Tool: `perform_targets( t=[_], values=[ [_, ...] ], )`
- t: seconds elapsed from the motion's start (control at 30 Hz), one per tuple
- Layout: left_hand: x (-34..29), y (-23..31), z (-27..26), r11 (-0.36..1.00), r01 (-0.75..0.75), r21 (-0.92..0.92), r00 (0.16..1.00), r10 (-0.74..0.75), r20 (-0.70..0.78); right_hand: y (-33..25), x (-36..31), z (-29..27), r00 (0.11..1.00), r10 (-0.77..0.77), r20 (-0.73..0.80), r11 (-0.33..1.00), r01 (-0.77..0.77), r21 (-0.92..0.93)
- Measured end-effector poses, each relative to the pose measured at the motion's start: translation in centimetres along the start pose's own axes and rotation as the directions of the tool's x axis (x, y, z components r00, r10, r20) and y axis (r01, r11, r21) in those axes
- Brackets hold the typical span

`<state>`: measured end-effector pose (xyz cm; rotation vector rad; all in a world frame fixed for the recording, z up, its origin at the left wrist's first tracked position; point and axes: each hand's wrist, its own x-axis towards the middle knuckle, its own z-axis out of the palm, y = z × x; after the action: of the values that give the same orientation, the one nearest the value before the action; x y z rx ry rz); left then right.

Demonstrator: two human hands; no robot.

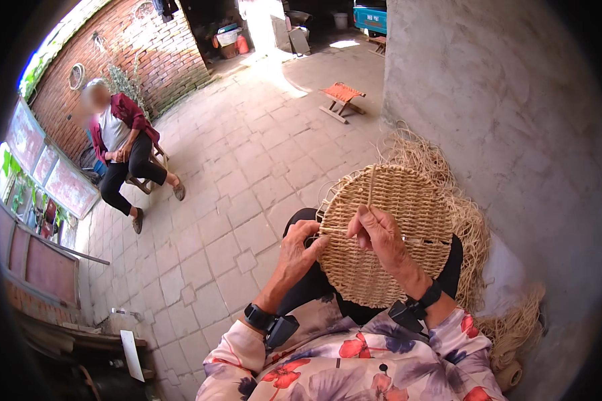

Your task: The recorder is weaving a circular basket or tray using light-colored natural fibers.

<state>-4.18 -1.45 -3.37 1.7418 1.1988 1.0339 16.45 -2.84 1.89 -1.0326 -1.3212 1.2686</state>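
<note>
A round woven straw mat (408, 200) rests on my lap, tan and tightly braided, with loose ends along its far left edge. My left hand (299, 252) grips the mat's left rim between thumb and fingers. Above the middle of the mat, my right hand (380, 235) is closed in a pinch on a straw cord (370, 187), whose short length points up past the fingertips. Part of the weave lies hidden behind the right hand. Dark bands with small boxes circle both wrists.
Loose straw cord (471, 230) is heaped along the grey wall (502, 100) at my right, with another bundle (515, 327) nearer. Across the paved floor (214, 220), a seated person (124, 137) rests at the left. An orange folding stool (343, 93) stands ahead.
</note>
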Motion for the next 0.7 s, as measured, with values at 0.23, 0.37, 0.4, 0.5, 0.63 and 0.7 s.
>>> perform_targets(
  t=[0.23, 0.37, 0.4, 0.5, 0.63, 0.7],
  values=[
    [0.1, -1.2, 0.7, 0.995, 0.008, -0.098, 0.999, -0.011, -0.03, 1.0, 0.6, -1.4, 0.968, -0.218, -0.125, 0.893, 0.146, -0.425],
    [0.3, -0.2, 0.7, 0.986, -0.005, -0.167, 0.999, -0.002, -0.041, 0.3, -0.2, -1.1, 0.938, -0.331, -0.102, 0.794, 0.218, -0.568],
    [0.6, 0.7, 0.5, 0.968, 0.057, -0.244, 0.998, -0.06, -0.005, 0.3, -0.4, -1.1, 0.955, -0.284, -0.086, 0.805, 0.188, -0.563],
    [0.8, 0.5, 0.5, 0.932, 0.136, -0.337, 0.991, -0.132, 0.033, 0.8, -1.6, -0.6, 0.953, -0.298, -0.06, 0.791, 0.211, -0.575],
    [1.0, 0.7, 1.0, 0.886, 0.193, -0.422, 0.979, -0.2, 0.028, 1.8, -1.9, -0.2, 0.866, -0.498, -0.048, 0.625, 0.32, -0.712],
    [1.0, 0.4, 1.1, 0.889, 0.197, -0.413, 0.977, -0.211, 0.01, 1.5, -2.2, 0.0, 0.874, -0.486, 0.009, 0.56, 0.32, -0.764]
  ],
)
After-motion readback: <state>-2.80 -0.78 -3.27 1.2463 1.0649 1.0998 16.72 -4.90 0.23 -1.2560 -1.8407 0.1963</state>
